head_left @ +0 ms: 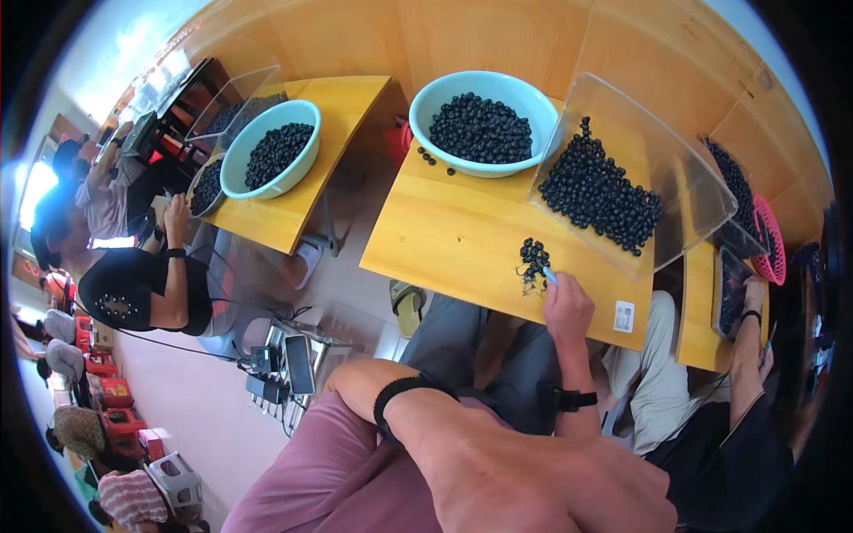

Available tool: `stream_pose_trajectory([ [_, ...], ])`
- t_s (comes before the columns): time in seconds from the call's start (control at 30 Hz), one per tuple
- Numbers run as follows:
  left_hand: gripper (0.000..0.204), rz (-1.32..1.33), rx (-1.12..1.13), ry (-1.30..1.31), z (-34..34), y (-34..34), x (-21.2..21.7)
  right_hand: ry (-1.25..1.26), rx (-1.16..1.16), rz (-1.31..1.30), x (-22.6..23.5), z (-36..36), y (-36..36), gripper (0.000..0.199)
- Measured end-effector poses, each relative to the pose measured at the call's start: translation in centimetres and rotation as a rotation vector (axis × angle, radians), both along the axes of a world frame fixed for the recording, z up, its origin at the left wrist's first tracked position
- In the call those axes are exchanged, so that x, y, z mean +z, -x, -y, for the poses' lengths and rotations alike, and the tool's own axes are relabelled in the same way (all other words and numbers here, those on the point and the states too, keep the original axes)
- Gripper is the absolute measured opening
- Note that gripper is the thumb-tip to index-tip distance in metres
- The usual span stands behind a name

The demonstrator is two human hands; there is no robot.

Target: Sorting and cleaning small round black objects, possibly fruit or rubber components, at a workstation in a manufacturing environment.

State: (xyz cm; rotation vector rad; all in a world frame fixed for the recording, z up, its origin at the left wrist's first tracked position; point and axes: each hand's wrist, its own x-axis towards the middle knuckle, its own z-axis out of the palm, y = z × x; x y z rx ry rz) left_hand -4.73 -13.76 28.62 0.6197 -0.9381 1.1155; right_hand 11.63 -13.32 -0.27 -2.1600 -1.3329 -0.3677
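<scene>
My right hand (569,309) is closed round a slim light-blue tool (551,277); its working end is too small to make out. The tool's tip is beside a small heap of round, glossy black berry-like pieces (534,254) on the yellow table (444,222). Thin dark strands lie by that heap. Close to the camera, my left hand (551,484) is bent across my lap with its back showing; its fingers are mostly hidden. A light-blue basin (542,120) full of the black pieces stands behind, next to a tilted clear plastic bin (689,191) with more.
Co-workers sit at tables left and right. The left table (346,98) carries another blue basin (306,164). At right are a pink basket (769,240) and a clear tray (730,293). A metal rack (293,404) with a phone (299,364) stands beside my left leg.
</scene>
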Motion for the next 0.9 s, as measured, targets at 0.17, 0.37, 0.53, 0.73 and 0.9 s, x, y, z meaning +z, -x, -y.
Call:
stream_pose_trajectory([
  [0.17,0.056,-0.121,0.061,0.069,0.6,1.7,0.5,-0.012,0.000,-0.006,0.1,0.0,0.2,0.010],
  [0.37,0.040,-0.666,-0.286,0.810,3.7,6.3,5.7,-0.004,-0.023,-0.015,-0.5,0.4,0.1,0.011],
  [0.53,0.024,-0.251,-0.031,0.376,-1.1,1.5,0.7,0.002,-0.033,-0.006,-0.2,0.3,0.4,0.012],
  [0.73,0.018,-0.103,0.545,-0.069,-1.7,1.2,-0.7,-0.025,-0.002,-0.003,-0.1,-0.2,0.3,0.011],
  [0.9,0.023,-0.637,0.849,-0.404,-2.7,3.4,2.7,-0.036,-0.011,0.007,0.3,-0.4,0.2,0.009],
])
